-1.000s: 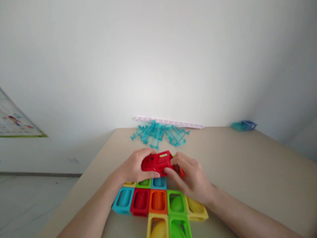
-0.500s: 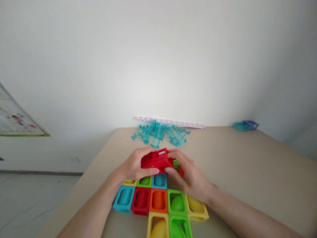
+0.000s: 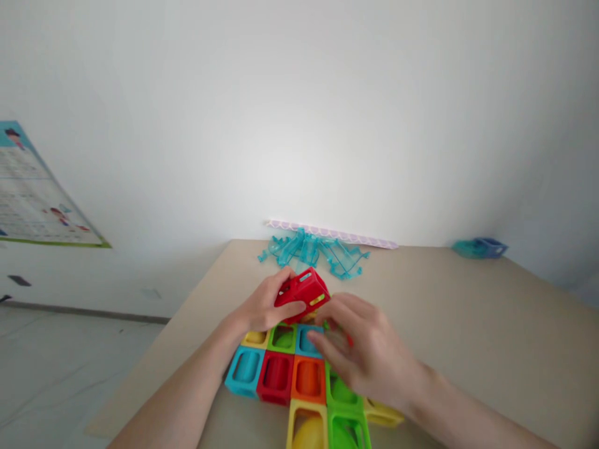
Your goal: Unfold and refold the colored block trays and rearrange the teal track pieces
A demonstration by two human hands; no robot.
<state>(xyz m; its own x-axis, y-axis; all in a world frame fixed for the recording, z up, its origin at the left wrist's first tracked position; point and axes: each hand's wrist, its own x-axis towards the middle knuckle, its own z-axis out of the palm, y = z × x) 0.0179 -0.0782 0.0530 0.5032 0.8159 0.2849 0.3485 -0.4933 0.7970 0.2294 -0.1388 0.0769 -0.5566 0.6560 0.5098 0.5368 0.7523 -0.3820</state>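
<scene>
Left fingers (image 3: 293, 308) grip red block (image 3: 306, 288) | right fingers (image 3: 349, 310) curled near its edge, hold unclear | tabletop (image 3: 468, 324) stretches rightward

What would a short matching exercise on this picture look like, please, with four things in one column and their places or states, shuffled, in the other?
Column one
1. Left hand
2. Purple strip
3. Poster
4. Orange block

Column two
A. On the wall, at the left
B. In a row, just left of a green block
C. Holding a red block
D. Along the far edge of the table, behind clear blue pieces

Pairs: 1-C, 2-D, 3-A, 4-B
</scene>
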